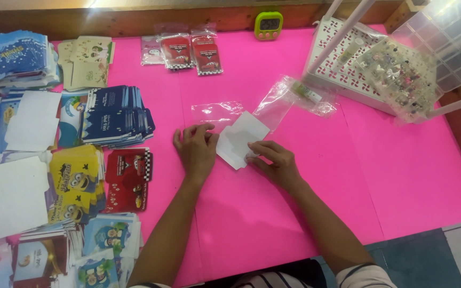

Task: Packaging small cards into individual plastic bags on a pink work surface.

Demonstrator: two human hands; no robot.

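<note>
While the white card [239,140] is lying on the pink table cover [401,176], the left hand [196,150] is resting flat and open on its left edge and the right hand [274,161] is pinching its lower right edge with curled fingers. An empty clear bag [217,112] is lying just beyond the card, touching it. Stacks of printed cards [114,116] are crowding the left side, and a white basket [342,66] is sitting well apart at the right.
</note>
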